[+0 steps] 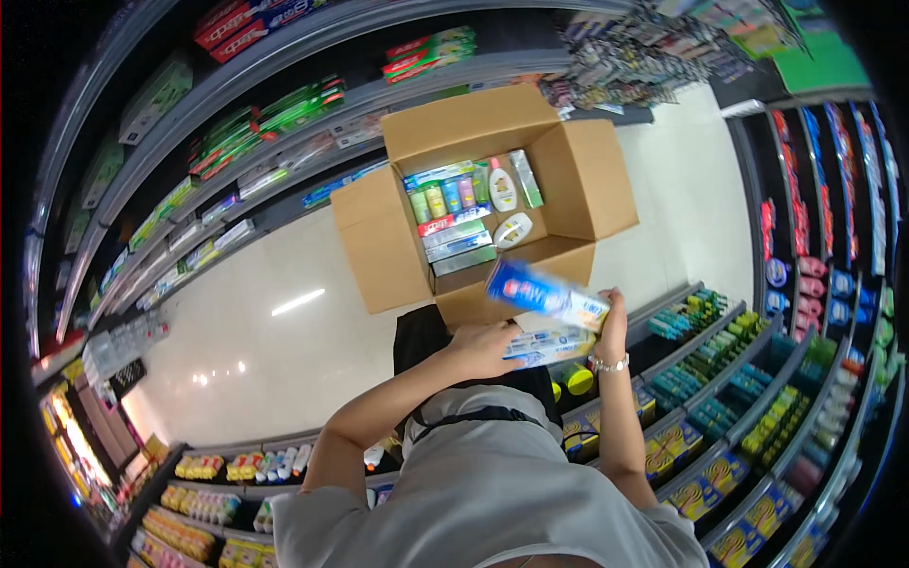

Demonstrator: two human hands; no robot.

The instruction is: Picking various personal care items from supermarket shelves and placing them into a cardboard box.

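Note:
My left hand grips a white-and-blue carton by its left end, close to my waist. Just above it, my right hand holds a blue-and-white carton, blurred and tilted, by its right end. The two cartons overlap near my right fingers. In front of me an open cardboard box stands on the floor with its flaps spread. Inside are several toothpaste-type cartons, several small coloured containers, an upright-looking white bottle with a pink cap and another white bottle.
Store shelves with toothpaste-type boxes curve along the left and top. More shelves of bottles and packs stand close on my right and behind me. Hanging small packets are at the top right. Pale tiled floor lies left of the box.

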